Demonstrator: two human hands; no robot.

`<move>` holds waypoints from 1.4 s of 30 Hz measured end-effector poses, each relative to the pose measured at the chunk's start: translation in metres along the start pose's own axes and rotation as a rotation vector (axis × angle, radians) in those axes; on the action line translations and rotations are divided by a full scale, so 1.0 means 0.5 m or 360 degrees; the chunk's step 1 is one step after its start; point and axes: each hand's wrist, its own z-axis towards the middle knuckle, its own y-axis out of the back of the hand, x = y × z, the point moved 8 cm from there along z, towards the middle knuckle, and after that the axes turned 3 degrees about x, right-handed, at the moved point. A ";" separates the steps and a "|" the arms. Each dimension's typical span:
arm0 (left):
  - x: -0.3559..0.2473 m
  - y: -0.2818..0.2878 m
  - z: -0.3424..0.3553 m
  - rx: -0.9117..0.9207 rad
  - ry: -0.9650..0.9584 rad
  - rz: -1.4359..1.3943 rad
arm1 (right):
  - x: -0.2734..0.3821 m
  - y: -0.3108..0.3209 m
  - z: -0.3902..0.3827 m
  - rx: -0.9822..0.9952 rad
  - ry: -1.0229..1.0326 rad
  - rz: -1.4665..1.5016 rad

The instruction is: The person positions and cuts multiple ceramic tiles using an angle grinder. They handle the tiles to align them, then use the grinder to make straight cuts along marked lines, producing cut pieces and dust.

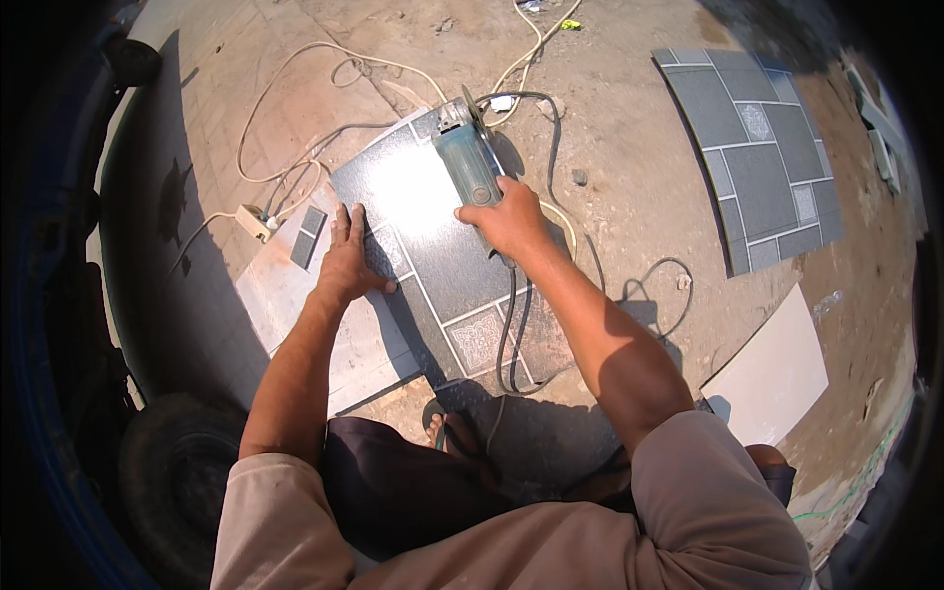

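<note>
A green angle grinder point(462, 162) is gripped around its body by my right hand point(511, 218). Its disc point(474, 110) stands on edge at the far end, by the tile's right side; whether it touches the tile or spins I cannot tell. Under the grinder lies a grey patterned floor tile point(442, 270) with white lines, glaring in the sun. My left hand point(346, 261) rests on the tile's left edge, fingers spread and thumb pointing right. A dark power cord point(511, 324) runs from the grinder back over the tile toward me.
Left of the tile are a small grey offcut point(308, 236), a pale board point(339, 364) and an extension socket point(256, 222) with cream cable. Another grey patterned tile point(762, 162) lies at right, near a white tile piece point(772, 369). A vehicle wheel point(187, 467) stands at lower left.
</note>
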 end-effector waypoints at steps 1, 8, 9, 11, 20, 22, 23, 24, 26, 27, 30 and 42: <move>0.001 -0.001 0.000 0.0003 -0.0007 0.0010 | -0.007 0.001 -0.014 0.0012 -0.0014 0.0007; 0.011 -0.003 0.003 -0.0013 -0.0024 0.0015 | -0.045 0.013 -0.112 0.0153 -0.0082 0.0027; 0.012 -0.005 0.002 -0.0005 -0.0021 0.0012 | -0.055 0.014 -0.123 0.0130 -0.0062 0.0031; 0.005 -0.003 0.005 0.0001 -0.0026 0.0005 | -0.077 0.017 -0.141 0.0072 -0.0020 0.0036; 0.020 -0.010 0.012 -0.0084 -0.0087 0.0005 | -0.096 0.032 -0.223 0.0279 -0.0162 0.0112; 0.017 -0.012 0.011 -0.0052 -0.0060 -0.0074 | -0.113 0.031 -0.236 0.0256 -0.0170 0.0084; 0.013 -0.010 0.011 -0.0038 -0.0047 -0.0114 | -0.120 0.031 -0.241 0.0244 -0.0172 0.0069; 0.009 -0.009 0.010 -0.0042 -0.0050 -0.0112 | -0.128 0.032 -0.246 0.0240 -0.0177 0.0077; 0.012 -0.008 0.010 -0.0051 -0.0046 -0.0106 | -0.132 0.032 -0.256 0.0239 -0.0185 0.0095; 0.013 -0.008 0.011 -0.0053 -0.0046 -0.0105 | -0.134 0.035 -0.260 0.0223 -0.0173 0.0082; 0.013 -0.010 0.013 -0.0051 -0.0044 -0.0106 | -0.137 0.041 -0.271 0.0215 -0.0161 0.0079; 0.014 -0.003 0.004 -0.0033 -0.0022 -0.0067 | 0.011 0.006 -0.187 0.0056 0.0220 0.0102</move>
